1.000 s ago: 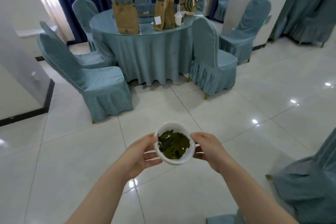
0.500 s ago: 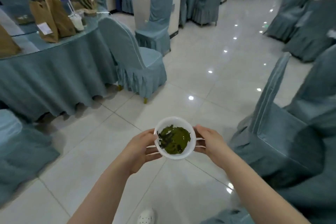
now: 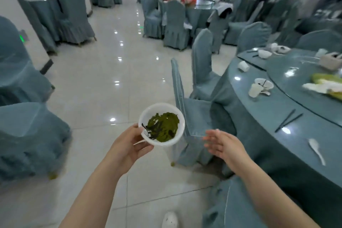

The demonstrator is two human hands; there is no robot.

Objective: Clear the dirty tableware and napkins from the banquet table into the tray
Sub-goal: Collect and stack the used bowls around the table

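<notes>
- L hand (image 3: 129, 146) holds the white bowl (image 3: 177, 116) from its left side & underneath, thumb on the rim, fingers curled below. Grip is tight on the bowl.
- Bowl is up in the air over the floor (image 3: 103, 79), w/ wet green leaves (image 3: 163, 127) inside.
- R hand (image 3: 224, 144) is off the bowl, just to its right, not touching. Fingers are straight & spread a bit; this grip is loose & holds nothing.
- Round tabletop (image 3: 299, 122) w/ blue cloth is on the right. On it: a white cup (image 3: 254, 89) tipped against a small bowl (image 3: 263, 83), another cup (image 3: 243, 65) farther back, black chopsticks (image 3: 288, 121), a white spoon (image 3: 316, 151) near the edge.
- A crumpled napkin (image 3: 322, 87) lies on the middle glass part.
- Blue covered chair (image 3: 196, 116) stands between bowl & tabletop.
- A white shoe (image 3: 170, 219) shows at the bottom.
</notes>
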